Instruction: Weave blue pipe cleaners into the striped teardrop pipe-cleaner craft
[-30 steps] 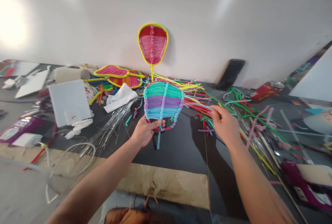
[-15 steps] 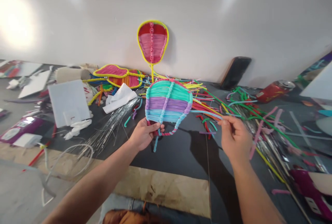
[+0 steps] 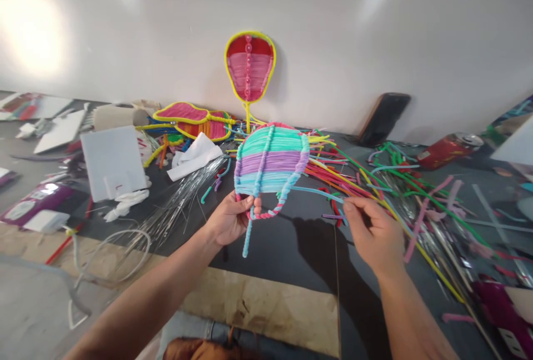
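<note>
one purple object (image 3: 37, 204) sits at the far left of my remote feed, on a dark table (image 3: 287, 254); then come a white card (image 3: 110, 157) and, right of it, a spray of silver strands (image 3: 177, 201). next i see the left hand (image 3: 231, 218) pinched around the bottom of a woven panel (image 3: 270, 161), banded teal, purple and light blue, held up above the table mid-view. behind it, a red-and-pink piece (image 3: 258, 68) with a yellow rim stands in front of the pale wall (image 3: 137, 60). a light blue strip (image 3: 318, 190) runs from the panel's lower right to the right hand (image 3: 375, 232), where i see thumb and fingertips closed together on it. farther right, a phone (image 3: 385, 118) leans by the wall, with a red can (image 3: 445, 150) near it.
</note>
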Demonstrator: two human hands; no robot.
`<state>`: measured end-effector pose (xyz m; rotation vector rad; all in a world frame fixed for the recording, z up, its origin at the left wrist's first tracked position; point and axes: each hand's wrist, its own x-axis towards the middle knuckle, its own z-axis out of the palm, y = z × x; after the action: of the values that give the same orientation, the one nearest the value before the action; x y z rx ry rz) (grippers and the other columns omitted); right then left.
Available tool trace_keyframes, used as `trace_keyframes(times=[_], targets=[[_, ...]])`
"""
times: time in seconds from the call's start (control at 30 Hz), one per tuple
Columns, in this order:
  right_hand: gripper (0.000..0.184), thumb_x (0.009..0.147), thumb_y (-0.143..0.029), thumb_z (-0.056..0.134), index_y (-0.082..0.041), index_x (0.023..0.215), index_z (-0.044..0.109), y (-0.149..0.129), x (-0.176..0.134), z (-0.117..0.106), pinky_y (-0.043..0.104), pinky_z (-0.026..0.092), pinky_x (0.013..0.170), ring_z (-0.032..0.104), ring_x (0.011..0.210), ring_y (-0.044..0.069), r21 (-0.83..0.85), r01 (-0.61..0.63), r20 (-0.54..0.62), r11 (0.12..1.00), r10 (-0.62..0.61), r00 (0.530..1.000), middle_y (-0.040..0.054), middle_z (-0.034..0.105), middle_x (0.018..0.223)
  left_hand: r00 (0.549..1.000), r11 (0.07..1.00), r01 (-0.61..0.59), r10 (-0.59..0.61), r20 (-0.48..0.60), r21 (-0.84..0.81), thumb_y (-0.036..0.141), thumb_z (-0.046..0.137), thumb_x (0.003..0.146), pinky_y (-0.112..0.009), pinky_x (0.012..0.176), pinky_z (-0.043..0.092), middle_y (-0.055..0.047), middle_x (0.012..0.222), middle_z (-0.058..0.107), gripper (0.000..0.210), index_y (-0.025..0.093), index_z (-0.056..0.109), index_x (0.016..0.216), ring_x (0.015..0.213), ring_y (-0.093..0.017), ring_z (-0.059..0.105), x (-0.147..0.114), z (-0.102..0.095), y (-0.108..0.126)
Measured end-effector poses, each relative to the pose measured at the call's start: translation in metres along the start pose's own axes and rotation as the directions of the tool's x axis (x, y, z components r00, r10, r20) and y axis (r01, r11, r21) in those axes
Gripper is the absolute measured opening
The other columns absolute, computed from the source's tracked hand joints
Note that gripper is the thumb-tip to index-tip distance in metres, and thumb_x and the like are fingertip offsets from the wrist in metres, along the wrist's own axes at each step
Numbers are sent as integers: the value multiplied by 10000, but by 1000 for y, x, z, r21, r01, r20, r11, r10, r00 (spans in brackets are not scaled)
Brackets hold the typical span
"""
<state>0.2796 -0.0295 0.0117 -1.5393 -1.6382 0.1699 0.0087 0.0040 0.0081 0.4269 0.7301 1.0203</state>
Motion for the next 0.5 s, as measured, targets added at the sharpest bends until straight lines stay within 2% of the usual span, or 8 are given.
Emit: trace_keyframes(times=[0.2, 0.37, 0.5], targets=[[155, 876, -317, 524, -226, 864, 649, -1, -1, 3, 276, 482, 658, 648, 684, 181, -80, 133, 1, 988, -133, 991, 23, 701, 768, 1000, 999, 5, -4, -22, 51, 139, 807, 607, -193, 538, 549, -30, 665, 677, 237, 124, 605, 731, 550, -121, 649, 0, 0, -5], [159, 879, -326, 521, -232, 854, 647, 1, 1, 3, 266, 478, 627, 648, 649, 174, -111, 122, 15, 986, -121, 992, 17, 701, 755, 998, 996, 4, 2, -61, 91, 220, 796, 646, -183, 512, 535, -28, 654, 678, 244, 142, 584, 736, 553, -125, 652, 1, -1, -7], [154, 881, -315, 521, -230, 869, 649, 2, 0, 4, 273, 486, 680, 668, 727, 184, -130, 150, 24, 980, -148, 989, 25, 712, 804, 996, 993, 5, 5, -87, 117, 216, 792, 648, -164, 477, 506, -33, 658, 688, 231, 138, 596, 741, 520, -109, 636, 1, 2, -5]])
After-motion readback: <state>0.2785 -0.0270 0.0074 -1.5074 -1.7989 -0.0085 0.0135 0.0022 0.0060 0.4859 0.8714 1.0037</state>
